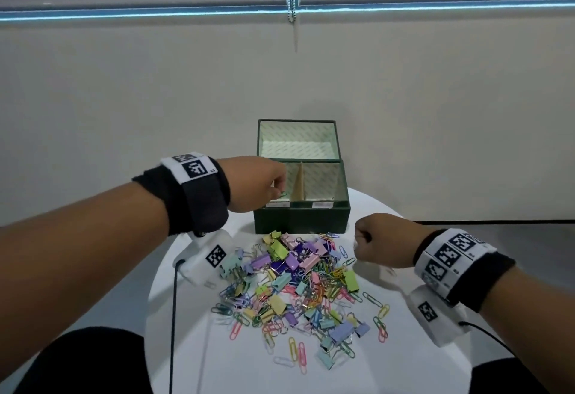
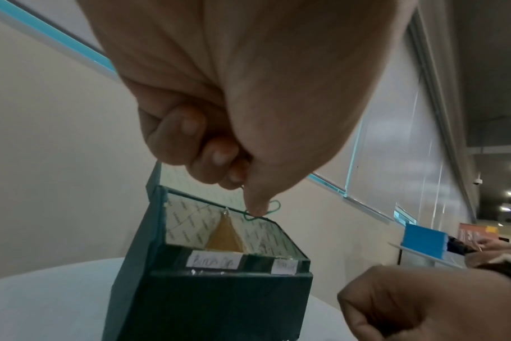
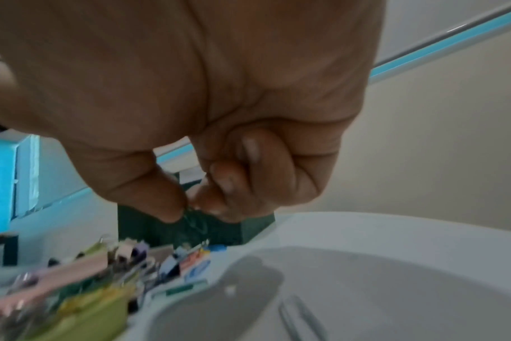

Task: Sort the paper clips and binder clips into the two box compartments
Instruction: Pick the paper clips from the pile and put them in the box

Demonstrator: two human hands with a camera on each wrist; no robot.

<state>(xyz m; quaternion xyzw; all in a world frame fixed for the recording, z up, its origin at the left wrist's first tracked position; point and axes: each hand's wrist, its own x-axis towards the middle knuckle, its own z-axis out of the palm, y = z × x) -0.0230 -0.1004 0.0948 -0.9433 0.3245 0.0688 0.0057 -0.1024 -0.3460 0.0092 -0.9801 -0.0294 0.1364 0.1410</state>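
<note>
A dark green box with its lid up stands at the back of the table, split by a cardboard divider into two compartments. My left hand hovers over the left compartment and pinches a green paper clip between thumb and fingertips. A heap of pastel paper clips and binder clips lies in front of the box. My right hand hangs above the heap's right edge, fingers curled, pinching a thin wire paper clip. White labels sit on the box's front rim.
The round white table ends close on all sides, and my knees show below it. Cables run from both wrist cameras across the table. A plain wall stands just behind the box. Loose paper clips lie scattered toward the right.
</note>
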